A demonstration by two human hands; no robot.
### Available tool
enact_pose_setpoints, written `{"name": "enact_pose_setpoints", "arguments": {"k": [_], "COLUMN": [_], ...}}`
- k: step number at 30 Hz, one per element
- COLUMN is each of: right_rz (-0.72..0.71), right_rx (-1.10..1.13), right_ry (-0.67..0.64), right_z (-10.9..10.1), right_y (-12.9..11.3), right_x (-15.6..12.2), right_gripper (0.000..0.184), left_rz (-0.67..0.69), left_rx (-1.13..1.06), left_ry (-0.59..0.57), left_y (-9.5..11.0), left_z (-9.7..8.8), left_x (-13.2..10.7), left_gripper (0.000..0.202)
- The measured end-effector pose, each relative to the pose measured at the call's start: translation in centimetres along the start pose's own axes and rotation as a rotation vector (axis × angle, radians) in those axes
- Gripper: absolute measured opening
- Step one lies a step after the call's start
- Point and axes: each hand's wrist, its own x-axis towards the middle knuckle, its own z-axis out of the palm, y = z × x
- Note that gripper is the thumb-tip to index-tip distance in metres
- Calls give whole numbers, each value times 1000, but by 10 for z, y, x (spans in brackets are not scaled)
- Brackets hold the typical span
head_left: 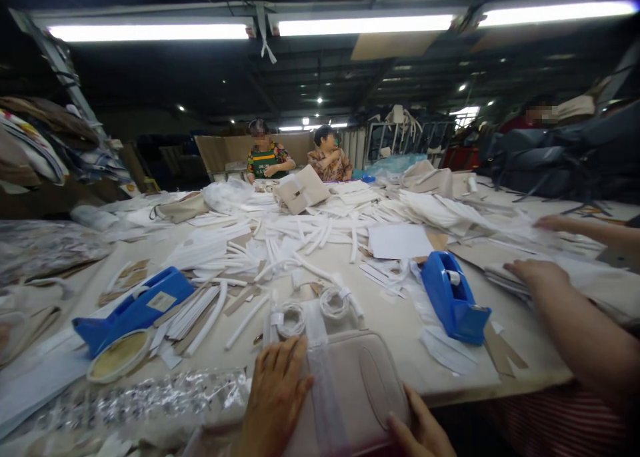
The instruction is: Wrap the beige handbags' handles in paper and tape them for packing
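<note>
A pale beige-pink bag (pixel 357 370) lies at the table's front edge, close to me. A strap wrapped in whitish film (pixel 325 390) runs along its left part. My left hand (pixel 277 390) is laid over the bag's left side, with the thumb against the strap and the fingers pointing away from me. My right hand (pixel 420 424) grips the right edge, thumb on top and other fingers along the side. Just beyond the bag lie two coiled, wrapped white cords (pixel 291 320). The bag's near end is partly out of frame.
Blue tape dispensers stand left (pixel 135 307) and right (pixel 455 297). White tubes (pixel 320 264) and paper strips litter the table (pixel 400 350). At right a co-worker's hands (pixel 543 277) touch pale material. Two people sit opposite. A roll of tape (pixel 120 356) lies left.
</note>
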Motion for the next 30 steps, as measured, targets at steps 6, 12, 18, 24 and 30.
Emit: {"name": "enact_pose_setpoints", "arguments": {"k": [6, 12, 18, 24, 30], "right_rz": [-236, -240, -243, -243, 23], "right_rx": [-184, -292, -253, -204, 228], "right_ry": [-121, -124, -138, -228, -250], "right_z": [20, 42, 51, 40, 27], "right_y": [-21, -43, -51, -22, -17], "right_x": [22, 47, 66, 70, 95], "right_gripper": [53, 58, 63, 70, 80], "left_rz": [5, 115, 395, 444, 407], "left_rx": [32, 10, -297, -424, -485], "left_ry": [51, 7, -436, -613, -665], "left_y": [-39, -48, -4, -4, -7], "left_z": [10, 10, 21, 60, 65], "left_x": [1, 64, 173, 199, 193], "left_gripper": [45, 39, 36, 41, 41]}}
